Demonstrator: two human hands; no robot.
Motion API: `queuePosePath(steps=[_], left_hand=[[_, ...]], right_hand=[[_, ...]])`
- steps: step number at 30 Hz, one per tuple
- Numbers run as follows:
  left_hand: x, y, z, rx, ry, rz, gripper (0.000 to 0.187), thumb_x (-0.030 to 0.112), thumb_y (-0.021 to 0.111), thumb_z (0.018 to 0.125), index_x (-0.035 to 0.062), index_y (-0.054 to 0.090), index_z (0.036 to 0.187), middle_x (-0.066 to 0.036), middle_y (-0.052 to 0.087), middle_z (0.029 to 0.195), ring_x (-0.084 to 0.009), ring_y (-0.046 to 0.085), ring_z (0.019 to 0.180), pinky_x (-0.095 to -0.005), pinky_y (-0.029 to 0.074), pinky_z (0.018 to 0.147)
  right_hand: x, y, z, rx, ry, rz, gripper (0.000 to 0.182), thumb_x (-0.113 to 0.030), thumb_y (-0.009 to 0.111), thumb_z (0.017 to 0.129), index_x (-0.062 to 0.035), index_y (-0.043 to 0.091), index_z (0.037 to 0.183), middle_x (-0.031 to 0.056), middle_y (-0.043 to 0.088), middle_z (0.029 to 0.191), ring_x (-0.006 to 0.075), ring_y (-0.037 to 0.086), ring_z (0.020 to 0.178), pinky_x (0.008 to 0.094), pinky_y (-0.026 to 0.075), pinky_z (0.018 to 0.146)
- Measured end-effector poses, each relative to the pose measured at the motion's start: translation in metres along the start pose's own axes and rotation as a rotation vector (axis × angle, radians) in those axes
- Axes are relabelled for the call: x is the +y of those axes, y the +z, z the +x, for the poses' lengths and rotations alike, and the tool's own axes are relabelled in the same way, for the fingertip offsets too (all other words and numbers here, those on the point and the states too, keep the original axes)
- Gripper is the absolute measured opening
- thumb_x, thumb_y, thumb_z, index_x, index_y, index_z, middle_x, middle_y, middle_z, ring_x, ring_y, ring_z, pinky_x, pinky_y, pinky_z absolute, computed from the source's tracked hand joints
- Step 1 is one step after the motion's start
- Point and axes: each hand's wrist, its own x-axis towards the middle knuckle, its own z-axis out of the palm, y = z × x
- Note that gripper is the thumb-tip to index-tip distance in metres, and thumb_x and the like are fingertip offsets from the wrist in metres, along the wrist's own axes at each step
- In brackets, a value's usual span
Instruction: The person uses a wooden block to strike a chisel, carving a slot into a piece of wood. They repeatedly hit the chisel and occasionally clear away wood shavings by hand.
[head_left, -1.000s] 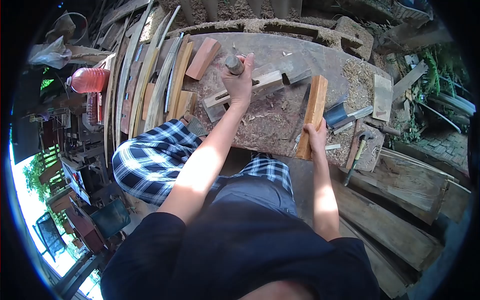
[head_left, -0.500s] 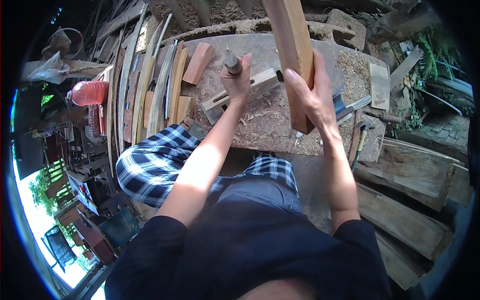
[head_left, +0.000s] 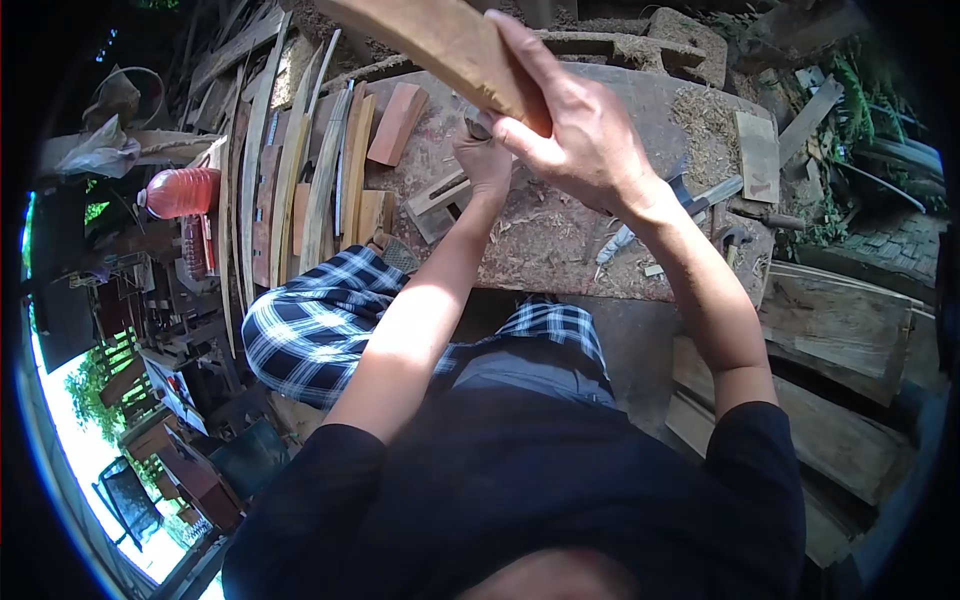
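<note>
My right hand (head_left: pixel 590 130) grips the near end of a thick wooden beam (head_left: pixel 450 50), thumb below and fingers over its far side. The beam slants up and left, out over the workbench (head_left: pixel 560 250). My left hand (head_left: pixel 485 165) is a fist below the beam's near end, closed around a grey, round-ended tool (head_left: pixel 478 122). Most of that tool is hidden by the beam and fingers, so its kind does not show. Beneath my left hand a pale wooden hand plane (head_left: pixel 437 205) lies on the bench, partly covered by the arm.
Long wooden strips (head_left: pixel 290 170) and a reddish wood block (head_left: pixel 397 123) lie at the left. A bottle of pink liquid (head_left: pixel 182 191) stands beyond them. To the right are a small white tube (head_left: pixel 613 245), wood shavings (head_left: pixel 705 125), a flat board (head_left: pixel 757 155) and stacked planks (head_left: pixel 800 410).
The beam has swung from near upright to a leftward slant, and my right hand has moved up and left with it. Its near end now covers much of the tool in my left hand.
</note>
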Motion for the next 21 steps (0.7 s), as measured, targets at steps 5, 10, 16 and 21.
queuePosePath(steps=[5,10,16,21], left_hand=[[-0.005,-0.01,-0.001,-0.112,0.121,0.171,0.018,0.007,0.074,0.087,0.0,0.071,0.103,-0.005,0.074,0.096,-0.0116,0.07,0.088,-0.0264,0.055,0.077],[-0.011,-0.017,-0.001,-0.103,-0.188,-0.064,0.008,0.005,0.069,0.091,0.0,0.07,0.097,-0.002,0.072,0.09,-0.0106,0.069,0.083,-0.0273,0.055,0.074],[-0.002,-0.024,0.003,-0.226,-0.144,0.126,0.009,0.003,0.066,0.091,0.0027,0.071,0.084,0.003,0.071,0.081,-0.0055,0.064,0.077,-0.0261,0.053,0.069],[-0.003,-0.037,0.014,-0.36,-0.324,0.271,0.028,0.015,0.077,0.09,0.0089,0.061,0.068,0.011,0.055,0.067,-0.0003,0.047,0.065,-0.0241,0.04,0.058]], right_hand=[[0.033,0.016,-0.008,-0.175,0.045,-0.178,0.082,-0.04,0.06,0.086,-0.0248,0.024,0.158,0.0257,0.07,0.093,0.0389,0.072,0.084,0.0521,0.059,0.086],[0.016,0.016,-0.008,0.144,-0.057,0.061,0.082,-0.04,0.062,0.087,-0.024,0.024,0.158,0.0254,0.07,0.104,0.0403,0.071,0.09,0.0514,0.057,0.084],[0.038,0.027,-0.023,-0.171,0.223,0.071,0.083,-0.044,0.061,0.086,-0.0195,0.027,0.157,0.0279,0.07,0.098,0.0444,0.07,0.091,0.0513,0.054,0.083],[0.103,0.076,-0.072,-0.089,0.492,0.104,0.084,-0.048,0.061,0.087,-0.0204,0.025,0.157,0.0303,0.069,0.105,0.0477,0.068,0.099,0.0535,0.052,0.088]])
